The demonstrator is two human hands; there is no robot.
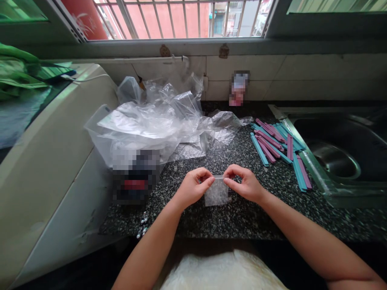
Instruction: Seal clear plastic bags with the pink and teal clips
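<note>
A small clear plastic bag (216, 194) hangs over the speckled countertop, its top edge stretched between my two hands. My left hand (198, 183) pinches the bag's upper left corner between thumb and fingers. At the upper right corner, my right hand (242, 182) grips it the same way. Whether anything lies inside the bag, I cannot tell. Right of my hands is a loose pile of pink and teal plastic strips (273, 141). Behind my left hand spreads a heap of crumpled clear plastic bags (154, 125).
A steel sink (335, 161) is set into the counter (242, 217) on the right. A blurred-out dark object (136, 177) stands left of my hands, with small shiny pieces (142, 225) near the front edge. A beige appliance-like body (66, 121) borders the left side.
</note>
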